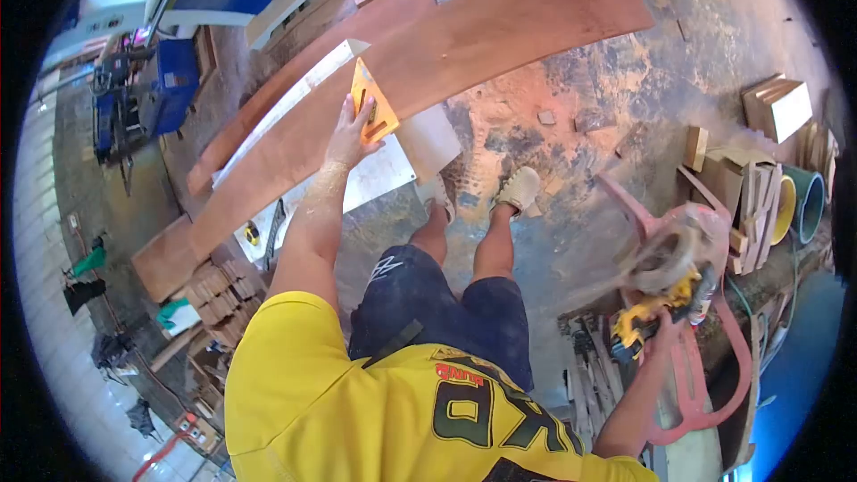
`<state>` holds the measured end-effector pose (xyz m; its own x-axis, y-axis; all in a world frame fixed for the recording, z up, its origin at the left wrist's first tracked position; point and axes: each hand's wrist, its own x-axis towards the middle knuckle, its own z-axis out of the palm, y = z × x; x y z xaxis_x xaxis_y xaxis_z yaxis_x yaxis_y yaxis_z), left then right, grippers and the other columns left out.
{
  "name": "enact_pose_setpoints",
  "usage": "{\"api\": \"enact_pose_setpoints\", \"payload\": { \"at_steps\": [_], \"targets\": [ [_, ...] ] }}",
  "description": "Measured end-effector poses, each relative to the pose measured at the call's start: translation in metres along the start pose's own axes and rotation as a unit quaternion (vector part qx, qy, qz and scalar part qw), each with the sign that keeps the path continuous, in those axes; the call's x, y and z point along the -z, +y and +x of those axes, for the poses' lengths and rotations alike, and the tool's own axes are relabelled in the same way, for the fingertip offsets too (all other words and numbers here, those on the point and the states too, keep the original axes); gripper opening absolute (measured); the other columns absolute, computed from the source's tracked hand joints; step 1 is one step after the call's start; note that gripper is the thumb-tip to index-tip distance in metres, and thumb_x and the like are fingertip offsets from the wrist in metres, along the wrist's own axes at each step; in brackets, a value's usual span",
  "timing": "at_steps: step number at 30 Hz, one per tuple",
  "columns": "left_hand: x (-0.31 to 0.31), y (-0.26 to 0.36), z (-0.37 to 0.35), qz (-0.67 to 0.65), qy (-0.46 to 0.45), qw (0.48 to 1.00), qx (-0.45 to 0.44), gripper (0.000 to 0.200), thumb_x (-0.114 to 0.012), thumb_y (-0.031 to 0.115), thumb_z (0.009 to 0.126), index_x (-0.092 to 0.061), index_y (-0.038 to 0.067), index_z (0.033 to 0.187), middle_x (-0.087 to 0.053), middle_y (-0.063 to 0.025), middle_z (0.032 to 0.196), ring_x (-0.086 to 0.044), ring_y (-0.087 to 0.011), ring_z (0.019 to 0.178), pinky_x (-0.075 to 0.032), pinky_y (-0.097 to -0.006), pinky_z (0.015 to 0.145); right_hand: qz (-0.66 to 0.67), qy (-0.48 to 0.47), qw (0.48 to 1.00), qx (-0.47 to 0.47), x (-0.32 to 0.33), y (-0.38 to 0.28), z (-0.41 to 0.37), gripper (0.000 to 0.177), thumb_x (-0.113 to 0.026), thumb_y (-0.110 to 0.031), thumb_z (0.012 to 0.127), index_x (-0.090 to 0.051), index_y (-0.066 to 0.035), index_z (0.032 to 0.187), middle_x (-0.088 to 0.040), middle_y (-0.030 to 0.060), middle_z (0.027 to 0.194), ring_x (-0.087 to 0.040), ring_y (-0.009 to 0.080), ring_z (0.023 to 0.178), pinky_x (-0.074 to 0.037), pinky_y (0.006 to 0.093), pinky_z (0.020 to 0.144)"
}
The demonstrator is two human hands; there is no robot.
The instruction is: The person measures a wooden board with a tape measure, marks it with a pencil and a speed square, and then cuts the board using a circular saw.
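My left hand [350, 132] is closed on a yellow speed square [375, 105], near the edge of a long reddish-brown wooden board [527, 22]. A white panel [379, 174] lies partly beneath that board. Down at the right, my right hand [662, 332] grips a yellow cordless circular saw [665, 290]. The saw's front part is blurred. Behind and below it is a pink plastic chair [739, 366], partly covered by the saw and my arm.
Stacked wood pieces [219, 299] lie at the left, near a tape measure [253, 233]. At right are wood blocks [775, 107], leaning offcuts [759, 205] and a green pipe [809, 205]. Reddish sawdust [527, 103] covers part of the floor. A blue machine [174, 85] stands upper left.
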<state>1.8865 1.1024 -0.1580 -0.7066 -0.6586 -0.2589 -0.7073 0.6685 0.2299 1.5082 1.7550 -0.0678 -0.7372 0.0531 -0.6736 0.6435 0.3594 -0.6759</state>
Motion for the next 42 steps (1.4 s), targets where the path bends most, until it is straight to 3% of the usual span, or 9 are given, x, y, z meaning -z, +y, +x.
{"api": "enact_pose_setpoints", "payload": {
  "at_steps": [2,3,6,10,16,19,23,28,42],
  "targets": [
    [0.004,0.003,-0.003,0.023,0.003,1.0,0.008,0.102,-0.082,0.038,0.061,-0.026,0.027,0.146,-0.018,-0.0233,0.15,-0.025,-0.0429,0.137,-0.031,-0.0474,0.109,-0.131,-0.034,0.987,-0.082,-0.054,-0.03,-0.042,0.051,-0.064,-0.002,0.072,-0.046,-0.004,0.119,-0.057,0.0043,0.09,-0.056,0.0153,0.07,-0.05,0.0265,0.062],
    [0.005,0.001,-0.002,0.056,0.007,0.998,0.013,0.101,-0.081,0.041,0.062,-0.027,0.028,0.146,-0.019,-0.023,0.15,-0.025,-0.042,0.137,-0.03,-0.0474,0.11,-0.169,-0.064,0.984,-0.01,-0.073,-0.017,-0.055,0.047,-0.062,-0.001,0.075,-0.048,-0.003,0.119,-0.057,0.005,0.095,-0.057,0.0161,0.078,-0.049,0.0274,0.068],
    [-0.001,-0.013,-0.006,0.052,0.023,0.998,0.003,0.1,-0.08,0.045,0.062,-0.028,0.029,0.146,-0.017,-0.0211,0.151,-0.02,-0.0406,0.139,-0.02,-0.0517,0.112,-0.228,-0.218,0.949,0.007,-0.161,-0.016,-0.104,0.041,-0.07,-0.015,0.083,-0.052,-0.001,0.116,-0.059,0.0048,0.097,-0.055,0.0126,0.084,-0.048,0.0277,0.07],
    [-0.003,-0.032,-0.005,0.024,0.036,0.999,-0.029,0.098,-0.08,0.044,0.062,-0.029,0.032,0.145,-0.014,-0.0184,0.153,-0.014,-0.0403,0.141,-0.013,-0.0559,0.113,-0.349,-0.26,0.894,0.109,-0.287,-0.039,-0.16,0.032,-0.065,-0.017,0.084,-0.056,-0.001,0.11,-0.061,0.0056,0.09,-0.054,0.0134,0.081,-0.045,0.0291,0.074],
    [-0.005,-0.051,-0.001,-0.017,0.05,0.997,-0.056,0.095,-0.076,0.046,0.065,-0.028,0.034,0.145,-0.014,-0.0178,0.154,-0.013,-0.0377,0.142,-0.007,-0.0575,0.112,-0.335,-0.309,0.867,0.201,-0.406,-0.043,-0.182,0.029,-0.062,-0.013,0.08,-0.055,-0.001,0.105,-0.059,0.0064,0.081,-0.056,0.0157,0.074,-0.047,0.0313,0.069],
    [-0.009,-0.056,-0.002,-0.026,0.067,0.995,-0.066,0.091,-0.073,0.043,0.065,-0.031,0.031,0.145,-0.017,-0.0195,0.153,-0.015,-0.0355,0.142,-0.006,-0.0569,0.113,-0.398,-0.309,0.833,0.228,-0.43,-0.042,-0.166,0.031,-0.064,-0.016,0.081,-0.055,-0.001,0.106,-0.061,0.0075,0.079,-0.058,0.0158,0.071,-0.048,0.0315,0.065],
    [-0.016,-0.061,0.0,-0.051,0.096,0.99,-0.087,0.092,-0.073,0.046,0.066,-0.029,0.03,0.145,-0.019,-0.02,0.152,-0.019,-0.0356,0.141,-0.009,-0.0605,0.111,-0.379,-0.278,0.863,0.188,-0.444,-0.056,-0.153,0.031,-0.066,-0.023,0.083,-0.054,-0.002,0.102,-0.06,0.0055,0.074,-0.058,0.0143,0.061,-0.048,0.0301,0.059],
    [-0.02,-0.052,0.009,-0.023,0.084,0.993,-0.08,0.09,-0.073,0.05,0.069,-0.028,0.031,0.145,-0.02,-0.0185,0.152,-0.02,-0.0325,0.141,-0.01,-0.0548,0.114,-0.364,-0.313,0.855,0.194,-0.454,-0.07,-0.157,0.018,-0.061,-0.019,0.087,-0.053,-0.004,0.09,-0.054,0.0025,0.065,-0.054,0.0119,0.054,-0.043,0.0264,0.052],
    [-0.031,-0.044,0.014,-0.018,0.104,0.992,-0.076,0.09,-0.075,0.053,0.068,-0.032,0.032,0.144,-0.022,-0.0154,0.151,-0.021,-0.0288,0.141,-0.01,-0.0568,0.113,-0.36,-0.263,0.874,0.193,-0.46,-0.061,-0.165,0.02,-0.06,-0.019,0.086,-0.054,-0.002,0.094,-0.053,0.0027,0.067,-0.053,0.0128,0.058,-0.045,0.0264,0.055]
  ]
}}
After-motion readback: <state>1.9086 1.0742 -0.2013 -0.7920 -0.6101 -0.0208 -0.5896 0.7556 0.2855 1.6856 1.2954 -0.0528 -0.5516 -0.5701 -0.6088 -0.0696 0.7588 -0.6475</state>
